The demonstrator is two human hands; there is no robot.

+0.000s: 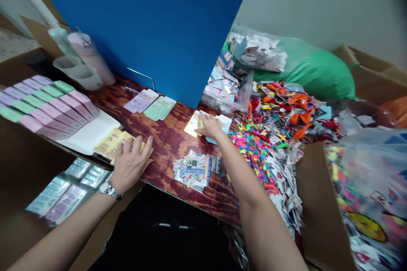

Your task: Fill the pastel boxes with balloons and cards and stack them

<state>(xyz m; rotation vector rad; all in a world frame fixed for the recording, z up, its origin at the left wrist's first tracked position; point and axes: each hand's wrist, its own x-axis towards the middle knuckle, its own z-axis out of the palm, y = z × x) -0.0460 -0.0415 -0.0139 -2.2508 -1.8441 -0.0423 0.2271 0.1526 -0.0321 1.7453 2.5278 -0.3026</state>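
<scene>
My left hand (132, 161) lies with fingers spread over yellow printed cards (110, 144) at the table's front left edge. A silver watch (110, 191) is on that wrist. Further right, my right hand (210, 126) reaches onto a small stack of flat yellow cartons (192, 125), its thumb and fingers apart on the top one. Light blue cartons (225, 123) lie just beside it, partly covered by the hand. Flat purple cartons (141, 100) and green cartons (160, 108) rest side by side behind. Nearer me is a loose pile of printed cards (193, 170).
Rows of folded purple, green and pink boxes (54, 108) stand on a white surface at left. Bottles (90, 57) are behind them. A blue panel (143, 21) borders the table's back. Colourful small pieces (254, 156) heap at right beside a cardboard flap (321, 203). Wrapped packs (68, 192) sit below left.
</scene>
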